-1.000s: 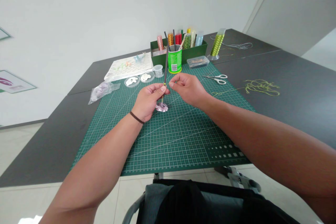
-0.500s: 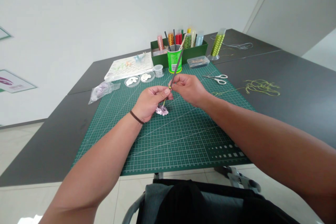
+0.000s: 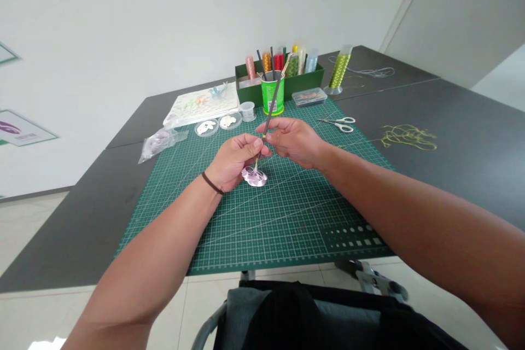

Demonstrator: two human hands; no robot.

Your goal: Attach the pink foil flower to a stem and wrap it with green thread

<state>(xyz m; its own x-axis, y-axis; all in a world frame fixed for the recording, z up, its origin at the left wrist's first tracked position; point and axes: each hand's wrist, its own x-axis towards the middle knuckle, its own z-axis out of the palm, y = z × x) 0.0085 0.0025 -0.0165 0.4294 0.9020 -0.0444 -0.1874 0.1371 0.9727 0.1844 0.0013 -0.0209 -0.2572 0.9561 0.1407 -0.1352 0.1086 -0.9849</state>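
Pink petals (image 3: 254,176) have spread wider since the last frame, at the lower end of a dark rod (image 3: 272,104), over a green cutting mat (image 3: 287,224); left hand (image 3: 235,161), curled, pinches the rod; right hand (image 3: 293,142), loosely curled, pinches it just higher.

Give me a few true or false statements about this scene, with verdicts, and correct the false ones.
A dark band circles the left wrist. True.
The right hand holds scissors. False: its fingers are at a dark slender rod, and the scissors lie on the green cutting mat.
The left hand pinches that rod above a pale pink flower-shaped piece. True.
The green can stands in front of a green box. True.
Loose thread sits inside the can. False: the yellow-green thread tangle lies on the dark tabletop, right of the mat.
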